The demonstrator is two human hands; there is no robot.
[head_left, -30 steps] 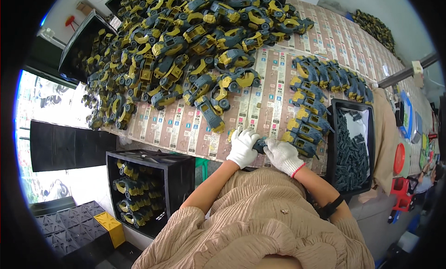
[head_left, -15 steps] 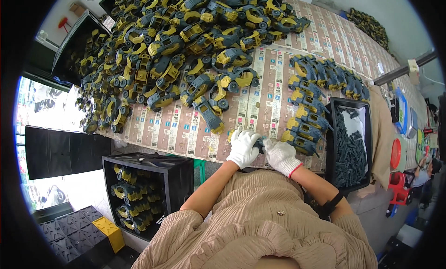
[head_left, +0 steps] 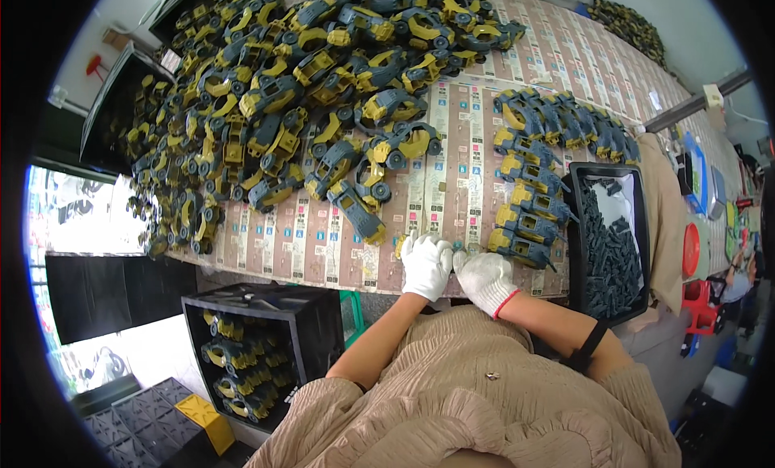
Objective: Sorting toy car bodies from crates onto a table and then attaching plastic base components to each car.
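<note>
Both my gloved hands meet at the near edge of the table. My left hand (head_left: 426, 264), in a white glove, is closed round a toy car, of which only a yellow end (head_left: 400, 243) shows past the fingers. Close beside it, my right hand (head_left: 485, 282) wears a knitted glove with a red cuff. Its fingers are pinched together, and whatever they hold is hidden. Just beyond lies a loose grey-and-yellow toy car (head_left: 356, 213). To the right runs a curved row of similar toy cars (head_left: 529, 224) packed side by side.
A large heap of toy cars (head_left: 274, 96) covers the table's left and far side. At right stands a black tray (head_left: 574, 282) of small dark parts (head_left: 611, 262). Below the table's left edge, a black crate (head_left: 321, 339) holds more cars. A metal bar (head_left: 686, 111) juts in at far right.
My hands have drawn slightly apart from a toy car's dark part that showed between them; it is now hidden. The view has shifted a little.
</note>
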